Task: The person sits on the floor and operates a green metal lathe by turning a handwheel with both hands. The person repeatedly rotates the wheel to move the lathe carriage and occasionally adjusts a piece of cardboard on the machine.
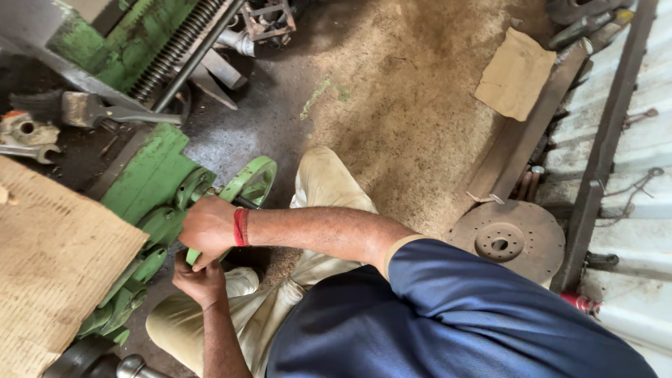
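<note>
Both hands on one green handwheel (246,183) at the front of a green lathe (150,175). Right hand (208,227), red thread band at the wrist, grip closed tight over the lower rim of the wheel. Left hand (201,280) just beneath it, fingers curled; it seems to hold the same rim, though the right hand hides the contact. The wheel stands edge-on between the machine and the person's knee.

Counted nearby: one leadscrew (171,49) along the bed, one open-ended spanner (28,150), one brush (84,108), one cardboard sheet (49,259) on the lathe, one round steel disc (507,239) on the floor, one cardboard scrap (514,73).
</note>
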